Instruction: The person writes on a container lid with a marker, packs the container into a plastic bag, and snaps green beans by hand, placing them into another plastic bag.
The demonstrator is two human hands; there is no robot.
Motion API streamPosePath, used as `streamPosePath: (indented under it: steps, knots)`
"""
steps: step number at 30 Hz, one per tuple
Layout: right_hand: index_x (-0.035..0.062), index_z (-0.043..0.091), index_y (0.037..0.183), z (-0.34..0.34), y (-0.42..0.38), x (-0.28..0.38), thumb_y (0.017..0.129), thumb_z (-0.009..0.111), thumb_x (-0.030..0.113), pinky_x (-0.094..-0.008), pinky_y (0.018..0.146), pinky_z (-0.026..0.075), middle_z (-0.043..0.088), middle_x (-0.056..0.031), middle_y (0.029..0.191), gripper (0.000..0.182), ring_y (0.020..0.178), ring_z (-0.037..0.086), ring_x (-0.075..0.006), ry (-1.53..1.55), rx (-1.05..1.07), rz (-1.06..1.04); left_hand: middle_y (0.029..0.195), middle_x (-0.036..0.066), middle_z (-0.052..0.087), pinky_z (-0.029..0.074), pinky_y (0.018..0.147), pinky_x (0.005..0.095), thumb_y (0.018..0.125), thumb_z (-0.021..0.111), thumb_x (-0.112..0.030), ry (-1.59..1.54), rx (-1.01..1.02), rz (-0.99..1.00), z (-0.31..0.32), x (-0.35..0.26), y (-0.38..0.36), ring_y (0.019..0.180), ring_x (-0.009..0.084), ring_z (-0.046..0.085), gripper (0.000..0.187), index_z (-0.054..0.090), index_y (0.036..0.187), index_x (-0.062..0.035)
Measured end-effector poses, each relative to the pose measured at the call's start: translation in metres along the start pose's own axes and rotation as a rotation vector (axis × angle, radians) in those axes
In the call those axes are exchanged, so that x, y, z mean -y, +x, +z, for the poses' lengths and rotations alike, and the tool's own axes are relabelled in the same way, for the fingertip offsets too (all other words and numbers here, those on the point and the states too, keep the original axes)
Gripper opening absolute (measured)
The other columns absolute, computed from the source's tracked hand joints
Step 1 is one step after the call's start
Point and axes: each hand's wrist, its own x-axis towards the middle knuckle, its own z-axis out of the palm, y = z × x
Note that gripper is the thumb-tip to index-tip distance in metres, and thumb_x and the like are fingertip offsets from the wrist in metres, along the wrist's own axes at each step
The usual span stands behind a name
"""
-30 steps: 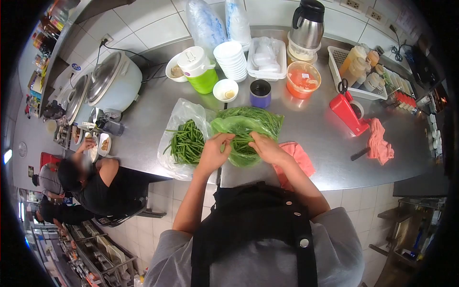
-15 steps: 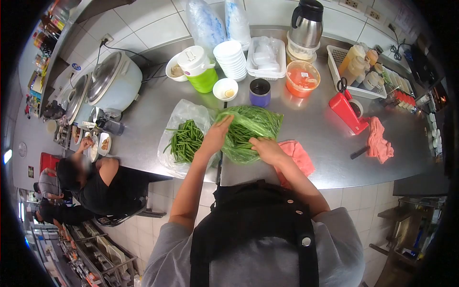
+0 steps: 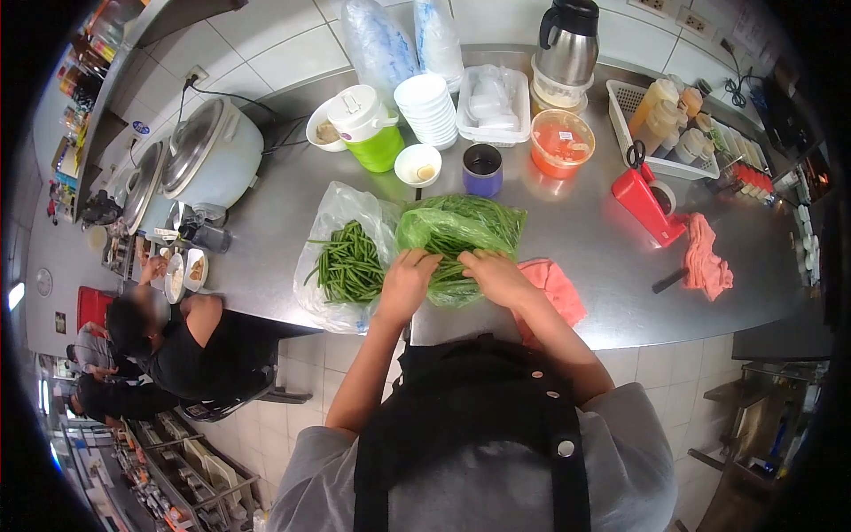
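A green plastic bag (image 3: 434,232) full of long green beans (image 3: 486,218) lies on the steel counter, its mouth facing me. My left hand (image 3: 409,279) is at the bag's left front edge, fingers bent together at the opening; what they pinch is too small to tell. At the right front of the opening is my right hand (image 3: 489,273), its fingertips curled on the beans or bag edge. Cut green beans (image 3: 350,262) sit in a clear plastic bag (image 3: 330,211) just left of my left hand. A pink cloth (image 3: 551,288) lies beside my right wrist.
Behind the bags stand a green jug (image 3: 376,151), stacked white bowls (image 3: 427,111), a purple cup (image 3: 482,172) and an orange tub (image 3: 562,144). A red tape dispenser (image 3: 645,208) is at the right. A person in black (image 3: 199,355) sits at the left, near rice cookers (image 3: 213,152).
My left hand has moved down from the top of the green bag to its front edge. The bag's left side has folded back, and its opening shows more beans.
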Motion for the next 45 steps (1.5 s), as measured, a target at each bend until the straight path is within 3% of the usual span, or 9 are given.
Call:
streamPosePath:
  steps: [6,11,14,27,31,33,37,39,45]
  knots:
    - [0.0078,0.057,0.109,-0.001,0.002,0.005,0.092,0.056,0.011,-0.0437,0.092,0.040,0.061,-0.0126,0.098,0.018,0.105,0.057,-0.0320,-0.077,-0.076,-0.035,0.087,0.015,0.063,0.050,0.073,0.0397,0.081,0.067,-0.005,0.003,-0.047,-0.019,0.005,0.000,0.001,0.083,0.0330,0.061,0.014,0.070,0.094,-0.0004]
    - [0.0083,0.057,0.110,0.001,0.001,-0.006,0.091,0.056,0.012,-0.0430,0.091,0.040,0.062,-0.0107,0.102,0.019,0.107,0.056,-0.0302,0.004,-0.173,-0.072,0.085,0.013,0.069,0.052,0.074,0.0319,0.085,0.067,-0.006,-0.454,-0.217,-0.353,-0.002,0.004,0.005,0.074,0.0235,0.067,0.015,0.072,0.097,0.0008]
    - [0.0085,0.057,0.111,0.005,-0.003,-0.015,0.092,0.056,0.012,-0.0428,0.091,0.039,0.063,-0.0099,0.106,0.019,0.108,0.056,-0.0294,0.033,-0.235,-0.068,0.088,0.013,0.070,0.051,0.076,0.0292,0.089,0.065,-0.009,-0.664,-0.093,-0.494,-0.004,0.017,0.005,0.073,0.0197,0.067,0.018,0.072,0.103,0.0006]
    - [0.0074,0.057,0.104,-0.003,-0.003,-0.002,0.091,0.057,0.013,-0.0423,0.087,0.039,0.060,-0.0117,0.097,0.013,0.102,0.056,-0.0300,-0.113,-0.234,-0.080,0.083,0.011,0.067,0.048,0.073,0.0311,0.082,0.068,-0.007,-0.296,0.131,-0.145,-0.004,0.007,0.013,0.078,0.0222,0.064,0.014,0.069,0.094,-0.0008]
    - [0.0070,0.057,0.105,0.002,-0.004,-0.008,0.092,0.056,0.012,-0.0429,0.087,0.039,0.062,-0.0130,0.100,0.014,0.104,0.056,-0.0307,-0.008,-0.215,-0.048,0.081,0.007,0.066,0.048,0.077,0.0301,0.084,0.067,-0.008,-0.583,0.069,-0.248,0.001,0.011,0.010,0.080,0.0199,0.064,0.011,0.069,0.093,-0.0012]
    - [0.0063,0.056,0.107,0.002,-0.005,-0.010,0.092,0.056,0.012,-0.0432,0.087,0.040,0.063,-0.0142,0.105,0.016,0.106,0.057,-0.0313,0.091,-0.296,-0.057,0.087,0.008,0.066,0.048,0.084,0.0297,0.088,0.065,-0.009,-0.771,0.018,-0.496,0.005,0.014,0.008,0.087,0.0187,0.064,0.013,0.070,0.096,-0.0011]
    - [0.0056,0.056,0.108,0.000,-0.006,-0.006,0.093,0.056,0.013,-0.0435,0.088,0.040,0.064,-0.0142,0.107,0.017,0.107,0.057,-0.0317,0.026,-0.264,0.011,0.095,0.011,0.068,0.050,0.081,0.0300,0.090,0.062,-0.010,-0.643,0.014,-0.396,0.008,0.013,0.007,0.088,0.0213,0.065,0.014,0.071,0.096,0.0002]
    - [0.0053,0.056,0.108,0.001,-0.005,-0.005,0.093,0.056,0.013,-0.0433,0.088,0.039,0.064,-0.0140,0.106,0.017,0.106,0.058,-0.0318,-0.048,-0.288,0.018,0.100,0.013,0.068,0.051,0.082,0.0325,0.089,0.063,-0.010,-0.472,-0.024,-0.171,0.006,0.010,0.009,0.092,0.0255,0.066,0.016,0.071,0.098,0.0003]
    - [0.0057,0.056,0.108,0.003,-0.004,-0.005,0.092,0.056,0.012,-0.0425,0.089,0.039,0.064,-0.0132,0.103,0.017,0.105,0.058,-0.0311,-0.092,-0.331,-0.002,0.095,0.014,0.068,0.051,0.080,0.0359,0.083,0.066,-0.007,-0.392,0.035,-0.203,-0.002,0.004,0.010,0.089,0.0319,0.066,0.014,0.070,0.093,0.0015]
